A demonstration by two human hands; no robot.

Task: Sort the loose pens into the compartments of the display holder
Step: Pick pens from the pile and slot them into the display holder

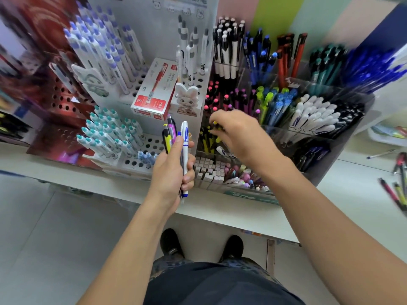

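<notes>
My left hand [170, 170] grips a bundle of pens [176, 139] upright, just in front of the clear holder [308, 137]. My right hand [240, 135] hovers over the yellow-pen compartment [208, 142], fingers curled; motion blur hides whether it holds anything. Loose pens [398, 183] lie on the counter [356, 194] at right.

A white desk [231, 213] stands on a pale tiled floor [44, 238]. Behind it, the wall [286, 12] shows vertical pink, green and pale panels. Lighting is bright and even.
</notes>
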